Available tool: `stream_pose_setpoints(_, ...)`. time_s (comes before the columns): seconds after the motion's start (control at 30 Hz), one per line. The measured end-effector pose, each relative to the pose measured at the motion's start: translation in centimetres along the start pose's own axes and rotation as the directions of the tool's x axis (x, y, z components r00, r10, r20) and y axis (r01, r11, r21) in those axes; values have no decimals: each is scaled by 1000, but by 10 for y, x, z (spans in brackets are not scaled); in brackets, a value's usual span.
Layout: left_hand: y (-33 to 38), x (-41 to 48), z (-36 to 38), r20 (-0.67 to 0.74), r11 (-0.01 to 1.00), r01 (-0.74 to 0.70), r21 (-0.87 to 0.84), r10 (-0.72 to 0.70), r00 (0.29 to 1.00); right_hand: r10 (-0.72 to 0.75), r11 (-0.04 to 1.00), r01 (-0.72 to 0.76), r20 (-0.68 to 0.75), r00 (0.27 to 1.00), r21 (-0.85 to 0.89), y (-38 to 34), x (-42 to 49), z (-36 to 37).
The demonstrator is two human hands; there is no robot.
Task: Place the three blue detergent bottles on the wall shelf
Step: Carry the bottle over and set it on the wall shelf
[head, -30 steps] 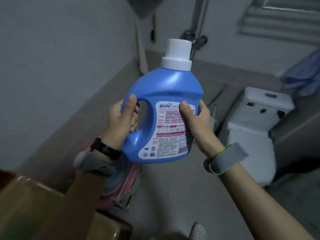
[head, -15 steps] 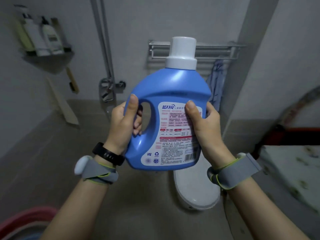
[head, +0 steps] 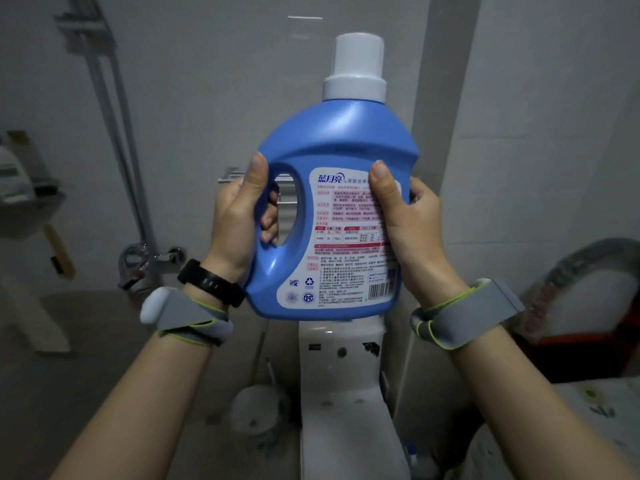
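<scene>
Higher now, blue detergent bottle (head: 337,188) upright, left hand (head: 239,223) and right hand (head: 412,230) fingers clasping it.

Blue detergent bottle (head: 337,216) seemingly higher, toilet (head: 346,393) now centred below.

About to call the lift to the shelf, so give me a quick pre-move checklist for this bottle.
1. Left hand through the handle of the blue detergent bottle: ok.
2. Right hand bracing the label side: ok.
3. White cap seated on the neck: ok.
4. Bottle upright, cap up: ok.
5. Wall shelf within the frame with free room: cannot tell; only a dim ledge shows at the left edge.
6. Other two bottles placed: cannot tell.
</scene>
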State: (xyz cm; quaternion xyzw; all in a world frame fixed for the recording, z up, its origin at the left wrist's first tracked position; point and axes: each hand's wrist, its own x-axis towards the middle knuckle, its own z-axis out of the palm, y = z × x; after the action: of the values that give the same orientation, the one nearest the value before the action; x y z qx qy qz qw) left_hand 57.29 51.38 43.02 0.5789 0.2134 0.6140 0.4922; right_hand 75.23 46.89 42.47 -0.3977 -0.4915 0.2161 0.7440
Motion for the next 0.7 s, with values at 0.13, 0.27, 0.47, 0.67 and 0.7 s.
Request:
stream_pose_setpoints(0.13, -23, 53, 11, 17, 1000, -24, -5, 24, 1000, -22, 1000, 22, -5, 1000, -2, 21, 51, -4)
stream_pose_setpoints(0.27, -47, 114, 17, 31, 998, -57, 0, 57, 998, -54, 998, 54, -6, 999, -20, 45, 110, -2)
stream_pose_setpoints(0.47, -78, 218, 32, -1, 990, -140, -7, 140, 990, -93, 994, 95, 29, 995, -48, 79, 214, 6)
stream_pose_setpoints(0.67, -106, 301, 48, -95, 978, -209, 21, 210, 973, -72, 991, 86, 137, 988, -98, 116, 312, 10)
stream_pose_setpoints(0.7, -110, 312, 50, -113, 972, -229, 42, 233, 966, -62, 991, 79, 156, 986, -106, 122, 325, 11)
